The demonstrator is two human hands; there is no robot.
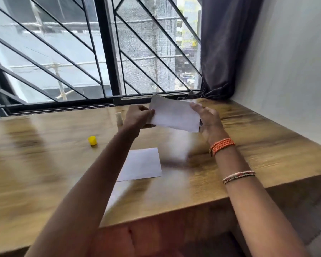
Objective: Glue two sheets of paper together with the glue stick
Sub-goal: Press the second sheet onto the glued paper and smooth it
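Note:
A white sheet of paper [174, 114] is held up above the wooden table [44, 164], near the window. My left hand [139, 115] pinches its left edge and my right hand [208, 121] holds its right edge. A second white sheet [142, 164] lies flat on the table below, between my forearms. The glue stick [119, 118] stands upright, uncapped, just left of my left hand. Its yellow cap [92, 140] lies on the table further left. The picture is blurred by motion.
A barred window [107, 52] runs along the table's far edge. A dark curtain [222, 49] hangs in the back right corner beside a white wall [289, 71]. The table's front edge [174, 212] is close to my body.

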